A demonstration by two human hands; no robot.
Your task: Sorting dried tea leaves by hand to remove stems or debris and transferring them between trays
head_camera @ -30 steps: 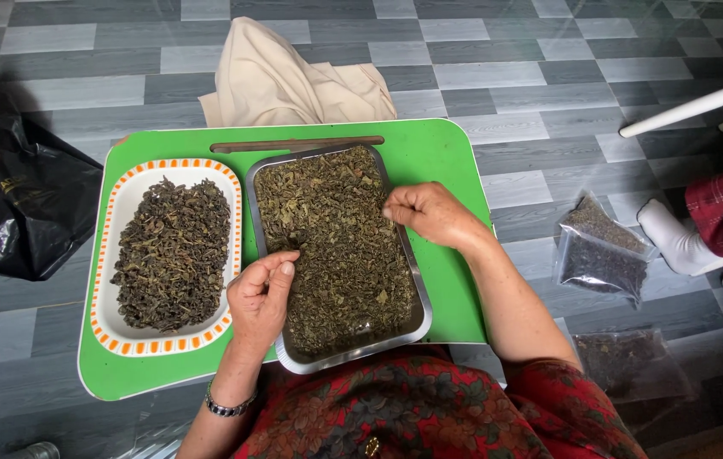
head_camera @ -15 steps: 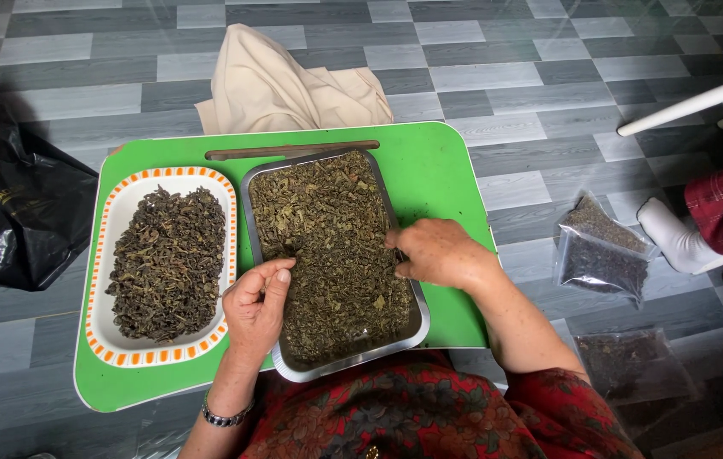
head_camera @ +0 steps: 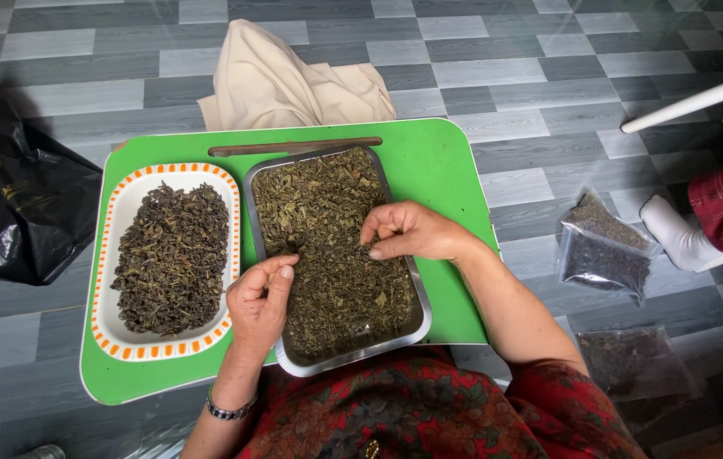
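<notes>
A metal tray [head_camera: 419, 313] full of loose greenish dried leaves [head_camera: 327, 229] lies on a green table [head_camera: 438, 166]. My right hand [head_camera: 408, 231] hovers over the tray's right side, fingertips pinched together on the leaves. My left hand [head_camera: 261, 297] rests at the tray's left rim, fingers curled and thumb touching them. Left of the tray, a white plate with an orange-patterned rim [head_camera: 115, 221] holds a heap of darker dried leaves [head_camera: 170, 255].
A beige cloth [head_camera: 285, 81] lies on the grey tiled floor behind the table. A black plastic bag [head_camera: 17, 195] sits at the left. Two clear bags of dried leaves [head_camera: 604, 246] lie at the right, near a white chair leg [head_camera: 702, 98]. A brown stick [head_camera: 293, 146] lies along the table's far edge.
My right hand moved from the tray's right rim inward over the leaves and pinched its fingers. My left hand stayed at the tray's left rim.
</notes>
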